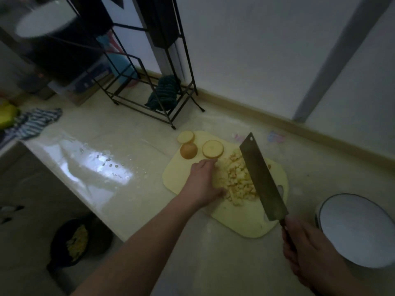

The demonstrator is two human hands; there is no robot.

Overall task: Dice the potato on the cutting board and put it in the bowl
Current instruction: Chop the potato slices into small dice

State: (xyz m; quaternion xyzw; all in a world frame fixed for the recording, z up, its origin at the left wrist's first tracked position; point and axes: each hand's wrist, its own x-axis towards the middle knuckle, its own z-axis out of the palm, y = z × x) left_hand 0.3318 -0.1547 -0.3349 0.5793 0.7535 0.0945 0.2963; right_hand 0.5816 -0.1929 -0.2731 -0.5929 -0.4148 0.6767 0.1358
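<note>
The cutting board (235,218) on the worktop (192,253) serves as the landmark.

1. Right hand (307,246): nearest the camera, off the board's near right corner. Its fingers are curled round the cleaver (259,180) handle; the blade lies flat-angled over the board's right side, against the right edge of the dice pile.
2. Bowl (333,238): white, on the worktop just right of the board, with nothing visible in it.
3. Left hand (203,180): on the board's left half, fingers straight, palm edge against the left side of the diced potato (233,178).
4. Diced potato: heaped at the board's centre, between hand and blade.
5. Uncut potato pieces (212,148): two round slices and one end piece at the board's far left corner.

Step in hand, by judgement: gathering the dice for transfer. The next move calls for sliding the blade under the pile, holding it with the left hand, and carrying it right to the bowl. The far pieces are not yet diced.
</note>
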